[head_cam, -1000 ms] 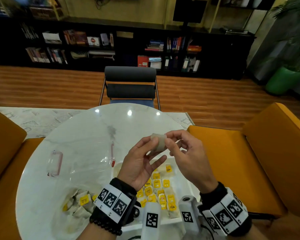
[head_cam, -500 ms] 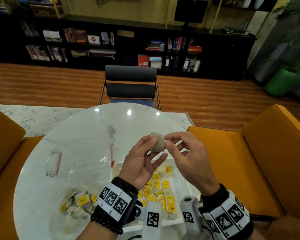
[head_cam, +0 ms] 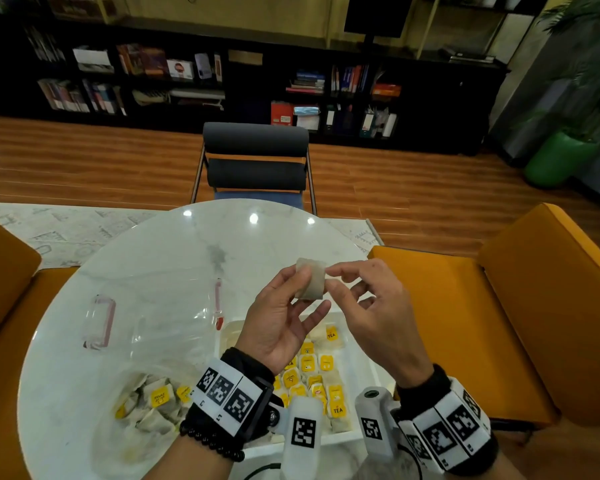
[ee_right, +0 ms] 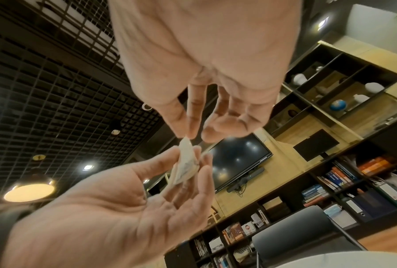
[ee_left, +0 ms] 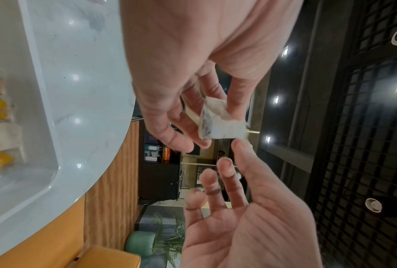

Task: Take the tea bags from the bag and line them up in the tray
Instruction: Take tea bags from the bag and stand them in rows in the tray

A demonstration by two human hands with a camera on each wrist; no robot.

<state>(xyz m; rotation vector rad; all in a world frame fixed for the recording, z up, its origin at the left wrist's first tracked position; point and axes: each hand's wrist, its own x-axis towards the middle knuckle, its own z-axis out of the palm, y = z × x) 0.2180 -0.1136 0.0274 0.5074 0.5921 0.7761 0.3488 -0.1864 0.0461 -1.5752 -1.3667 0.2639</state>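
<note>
- Left hand (head_cam: 278, 327) grip: thumb and fingers pinch one pale tea bag (head_cam: 310, 279) by its left part, held up in the air above the counter (head_cam: 146, 271), palm turned toward the wearer.
- Left wrist view: the same tea bag (ee_left: 220, 125) sits between thumb and fingertips, folded, dark leaf showing through the paper at one edge.
- Right hand (head_cam: 378, 306) grip: thumb and forefinger tips meet at the bag's upper right corner; in the right wrist view they close on that corner of the tea bag (ee_right: 186, 163). The other fingers are loosely spread and hold nothing.
- Whether a string or tag hangs from this bag: cannot tell.
- Both hands are raised clear of the tray (head_cam: 371, 362), which lies on the counter below and just behind the wrists.
- The tray is white and rectangular; tea bags with yellow tags (head_cam: 309, 363) lie in it in rows, some tags reading "TEA". The near end is hidden by the wrist cameras.
- A clear plastic bag (head_cam: 146, 341) lies on the counter left of the tray, touching or overlapping its left edge, red strip along its mouth.
- A loose pile of tea bags (head_cam: 153, 403) sits inside the near end of that bag, by the left wrist.
- The counter is a round white marble top. Orange seats (head_cam: 465, 306) flank it left and right; a dark chair (head_cam: 255, 157) stands at its far side.
</note>
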